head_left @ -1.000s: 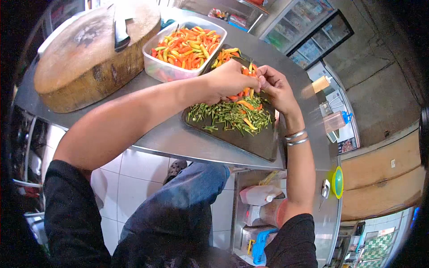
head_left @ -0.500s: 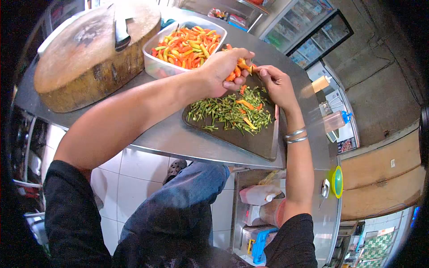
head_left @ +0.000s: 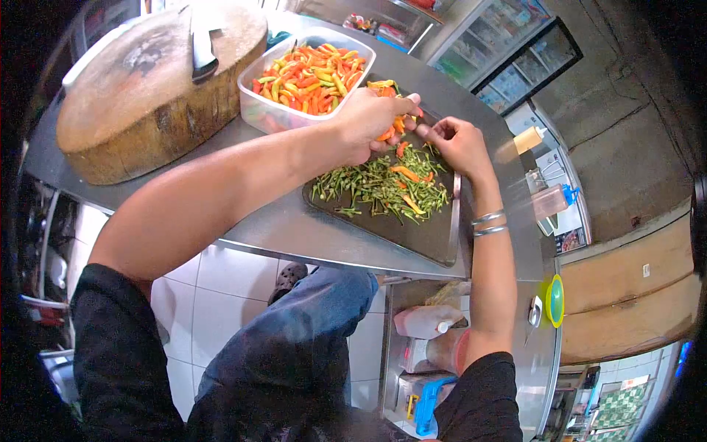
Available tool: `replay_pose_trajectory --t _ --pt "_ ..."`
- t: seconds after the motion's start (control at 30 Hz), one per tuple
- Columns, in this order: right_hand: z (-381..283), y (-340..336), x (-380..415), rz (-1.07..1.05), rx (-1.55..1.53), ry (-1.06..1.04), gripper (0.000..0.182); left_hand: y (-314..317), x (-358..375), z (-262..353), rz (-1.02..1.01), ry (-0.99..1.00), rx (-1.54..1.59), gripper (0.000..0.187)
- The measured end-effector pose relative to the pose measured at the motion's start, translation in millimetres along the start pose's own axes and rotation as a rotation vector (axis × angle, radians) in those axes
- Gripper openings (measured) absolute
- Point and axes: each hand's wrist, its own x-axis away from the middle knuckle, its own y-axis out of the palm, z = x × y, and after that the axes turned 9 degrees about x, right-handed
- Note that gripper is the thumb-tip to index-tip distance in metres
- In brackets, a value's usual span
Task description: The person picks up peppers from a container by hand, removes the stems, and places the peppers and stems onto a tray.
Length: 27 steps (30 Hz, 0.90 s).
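Observation:
Several orange and red chillies (head_left: 398, 127) are held in my left hand (head_left: 372, 124), whose fingers curl round them above a dark tray (head_left: 412, 237). Close to its right, my right hand (head_left: 456, 144) has thumb and fingertips pinched together near the chillies; anything between them is too small to make out. Green stems (head_left: 383, 183) lie heaped on the tray below, with a few orange chillies among them. More chillies lie at the tray's far end, partly behind my left hand. Left of the tray, a clear plastic container (head_left: 254, 110) is full of red, orange and yellow chillies.
A thick round wooden chopping block (head_left: 125, 140) with a cleaver (head_left: 202, 55) on it stands at the left of the metal table (head_left: 287, 232). Sauce bottles (head_left: 529, 138) stand to the right. A green and yellow bowl (head_left: 556, 300) is at the lower right.
My right hand has moved slightly down, away from the chillies in my left hand. My left hand has turned a little, and more chillies show behind it at the tray's far end.

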Motion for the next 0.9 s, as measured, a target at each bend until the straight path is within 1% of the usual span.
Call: replay_pose_trajectory --t 0.03,0.17,0.23,0.27,0.33,0.37,0.43,0.57,0.63,0.77,0.83,0.87,0.9 --pt "-1.0 -1.3 0.8 -0.119 0.008 0.032 0.034 -0.5 0.3 0.3 0.025 -0.004 -0.012 0.022" --pt "6.7 6.1 -0.8 -0.086 -0.059 -0.041 0.035 -2.2 -1.9 -3.0 0.027 0.024 -0.059 0.017" --pt "5.7 12.3 -4.1 0.013 -0.326 -0.020 0.028 -1.6 -1.4 -3.6 0.090 0.013 -0.130 0.015" --pt "5.8 13.8 -4.4 0.013 -0.326 -0.021 0.028 -1.2 -1.0 -4.2 0.090 0.014 -0.130 0.015" --pt "-1.2 13.4 -2.9 -0.005 -0.654 -0.014 0.020 0.0 0.8 -5.2 0.125 0.022 -0.178 0.021" --pt "-4.4 13.3 -1.8 -0.005 -0.654 -0.014 0.020 -0.6 1.6 -4.5 0.125 0.022 -0.178 0.021" --pt "-13.8 10.0 2.6 0.041 -0.731 -0.175 0.016 -1.9 3.2 -3.4 0.059 0.025 -0.224 0.022" --pt "-18.4 7.8 4.9 0.057 -0.745 -0.205 0.015 -2.1 2.3 -4.6 0.024 0.022 -0.307 0.024" --pt "-15.1 6.0 4.3 -0.005 -0.638 -0.105 0.013 0.3 3.9 -6.6 0.016 0.078 -0.301 0.018" --pt "-13.1 7.1 4.5 -0.005 -0.662 -0.146 0.012 4.9 4.9 -5.7 0.052 0.083 -0.271 0.015" --pt "-15.0 7.7 5.3 0.007 -0.788 -0.217 0.013 4.3 3.4 -4.0 0.011 0.004 -0.141 0.014" --pt "-15.3 6.8 6.4 0.007 -0.788 -0.217 0.013 3.0 3.3 -2.7 0.011 0.004 -0.141 0.014" --pt "-15.7 5.1 7.8 0.005 -0.808 -0.219 0.015 -0.3 2.2 -1.9 -0.016 -0.034 -0.071 0.013"
